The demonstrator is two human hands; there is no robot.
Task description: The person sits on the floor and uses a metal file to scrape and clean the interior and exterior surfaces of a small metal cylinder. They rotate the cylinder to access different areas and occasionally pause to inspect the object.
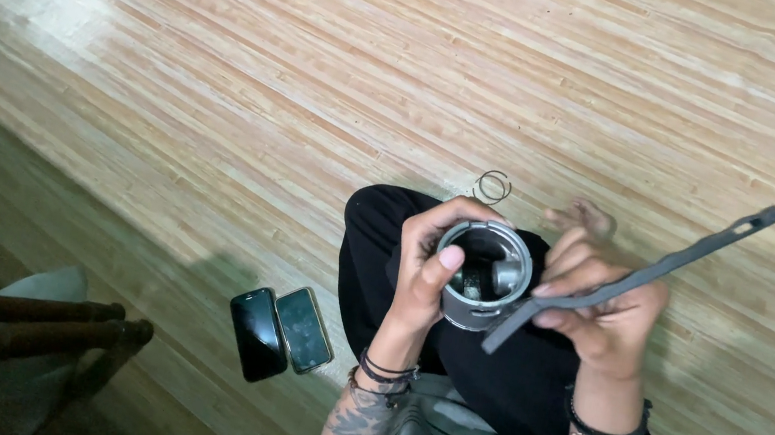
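My left hand (pixel 426 268) grips a grey metal piston (pixel 485 280), its hollow open side turned toward me, above my crossed legs in black trousers (pixel 487 373). My right hand (pixel 601 313) holds a long flat grey metal tool (pixel 647 276) that slants up to the right; its lower end rests against the piston's rim. Both wrists wear dark bands.
Thin wire rings (pixel 493 186) lie on the wooden floor (pixel 328 68) beyond my knee, near my bare foot (pixel 582 217). Two dark phones (pixel 280 332) lie side by side on the floor to my left. Wooden furniture legs (pixel 19 322) and a pale object sit at lower left.
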